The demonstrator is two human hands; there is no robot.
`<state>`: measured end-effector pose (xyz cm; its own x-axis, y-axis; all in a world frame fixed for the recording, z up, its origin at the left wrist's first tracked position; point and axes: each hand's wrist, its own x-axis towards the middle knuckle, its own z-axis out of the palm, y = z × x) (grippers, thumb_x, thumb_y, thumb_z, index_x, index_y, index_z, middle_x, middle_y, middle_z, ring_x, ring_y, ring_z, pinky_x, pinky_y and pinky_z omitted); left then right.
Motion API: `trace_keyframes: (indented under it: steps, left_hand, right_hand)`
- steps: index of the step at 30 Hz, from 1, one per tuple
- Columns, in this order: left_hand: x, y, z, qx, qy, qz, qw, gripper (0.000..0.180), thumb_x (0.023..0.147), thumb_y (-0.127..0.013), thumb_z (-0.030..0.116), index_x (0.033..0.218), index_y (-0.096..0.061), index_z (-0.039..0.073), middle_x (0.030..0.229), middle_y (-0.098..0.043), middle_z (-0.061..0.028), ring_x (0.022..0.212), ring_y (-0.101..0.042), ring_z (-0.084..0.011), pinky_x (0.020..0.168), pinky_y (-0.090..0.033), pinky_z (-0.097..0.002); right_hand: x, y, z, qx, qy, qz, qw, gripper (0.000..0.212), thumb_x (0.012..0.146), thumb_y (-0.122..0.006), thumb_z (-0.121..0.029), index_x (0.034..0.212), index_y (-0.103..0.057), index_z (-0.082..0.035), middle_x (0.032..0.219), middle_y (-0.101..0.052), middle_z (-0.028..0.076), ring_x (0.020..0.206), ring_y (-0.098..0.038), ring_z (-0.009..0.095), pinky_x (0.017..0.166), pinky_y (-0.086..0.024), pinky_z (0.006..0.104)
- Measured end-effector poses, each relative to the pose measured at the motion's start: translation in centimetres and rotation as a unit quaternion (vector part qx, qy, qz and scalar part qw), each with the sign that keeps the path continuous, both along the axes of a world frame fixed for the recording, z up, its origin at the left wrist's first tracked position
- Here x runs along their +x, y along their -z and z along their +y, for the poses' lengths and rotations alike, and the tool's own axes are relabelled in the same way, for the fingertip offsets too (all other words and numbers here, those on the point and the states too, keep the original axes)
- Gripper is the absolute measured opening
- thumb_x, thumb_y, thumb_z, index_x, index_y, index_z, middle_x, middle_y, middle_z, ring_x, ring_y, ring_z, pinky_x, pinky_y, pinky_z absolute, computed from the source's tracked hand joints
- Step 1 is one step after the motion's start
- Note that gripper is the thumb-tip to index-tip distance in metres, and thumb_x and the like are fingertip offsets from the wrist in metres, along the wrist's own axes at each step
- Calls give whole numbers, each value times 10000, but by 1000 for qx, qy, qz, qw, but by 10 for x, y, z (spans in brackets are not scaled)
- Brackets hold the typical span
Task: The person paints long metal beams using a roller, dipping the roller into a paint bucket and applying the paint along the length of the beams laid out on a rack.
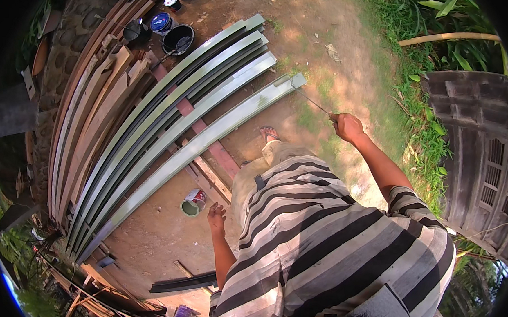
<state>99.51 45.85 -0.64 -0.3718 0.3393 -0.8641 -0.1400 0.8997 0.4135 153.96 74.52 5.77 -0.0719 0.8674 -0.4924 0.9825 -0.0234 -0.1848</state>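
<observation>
My right hand (348, 126) is closed round the handle of a small paint roller (314, 102). Its thin wire frame reaches up and left to the right end of a pale grey-green metal channel (206, 143), where the roller head touches the top face. My left hand (217, 215) hangs beside my hip with its fingers loosely apart and nothing in it. Near it on the ground stands an open paint can (193, 203) with a greenish inside. More long channels (204, 106) lie in a row beyond the nearest one, across a reddish support beam (185, 107).
Wooden boards (96, 104) are stacked at the left. A black bucket (178, 40) and a blue-lidded tub (161, 23) stand at the far end. Dark metal pieces (183, 283) lie on the ground behind my left arm. To the right are plants (420, 125) and a weathered wooden panel (477, 145).
</observation>
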Motion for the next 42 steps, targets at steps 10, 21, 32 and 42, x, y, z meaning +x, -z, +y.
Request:
trace_keyframes:
  steps: [10,21,32,42]
  left_hand:
    - [-9,-13,8,-9,12,9,1000,515,975,-561,280,1435,-472,66,1317,-609,-157,1153,-609,-292,936,-475,-453]
    - [8,-17,-4,-3,-2,17,1000,478,975,-552,256,1415,-496,78,1266,-627,-144,1109,-619,-268,895,-484,-424]
    - [7,-23,-24,9,-26,17,999,461,972,-558,238,1406,-511,87,1227,-638,-119,1049,-622,-223,855,-481,-389]
    - [-51,-11,-76,26,-39,17,999,448,994,-563,245,1412,-509,92,1203,-645,-88,1019,-615,-190,811,-483,-367]
  right_hand:
    - [-23,-15,6,-52,0,4,999,322,891,-560,-158,1171,-711,-110,964,-713,225,915,-685,405,838,-541,498]
    - [-42,-19,-6,-33,-34,39,998,318,908,-523,-156,1167,-700,-104,931,-704,239,878,-689,413,805,-548,500]
    - [-93,-2,-29,-51,-75,47,995,332,947,-431,-179,1130,-693,-91,931,-697,250,921,-680,420,829,-535,514]
    - [-151,2,-58,-23,-82,56,995,272,850,-529,-172,1003,-731,-71,949,-696,267,915,-682,428,830,-548,503]
